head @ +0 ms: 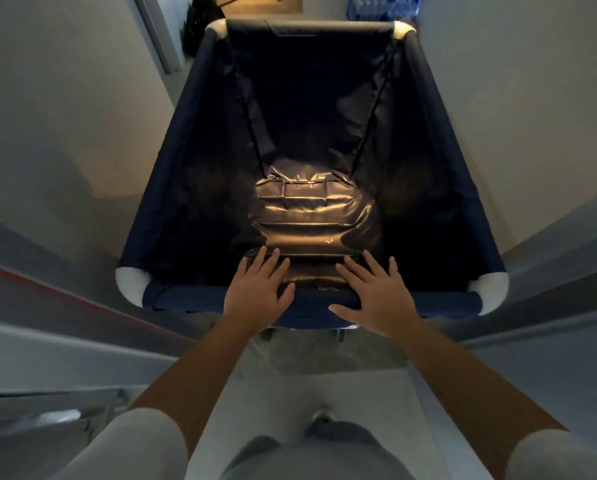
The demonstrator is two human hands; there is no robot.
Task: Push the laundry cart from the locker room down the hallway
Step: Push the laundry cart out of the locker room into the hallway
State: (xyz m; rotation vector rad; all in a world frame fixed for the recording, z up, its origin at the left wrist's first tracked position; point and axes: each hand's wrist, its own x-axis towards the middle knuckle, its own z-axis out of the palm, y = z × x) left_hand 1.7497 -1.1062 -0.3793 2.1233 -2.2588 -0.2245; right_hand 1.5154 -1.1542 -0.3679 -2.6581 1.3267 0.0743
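The laundry cart (186,299) fills the middle of the head view: a deep bin of dark navy fabric on a frame with white corner pieces. Its shiny dark bottom shows inside, with no laundry visible. My left hand (255,292) rests flat on the near rim, fingers straight and pointing into the bin. My right hand (373,296) lies on the same rim a little to the right, fingers spread and straight, thumb along the rim. Both arms reach forward from my body.
Pale walls (65,116) stand close on both sides of the cart, leaving narrow gaps. A door frame (155,36) is at the far left, with a dark object (200,22) beyond it. Packs of water bottles (380,8) stand at the far right. Grey floor (290,393) lies underfoot.
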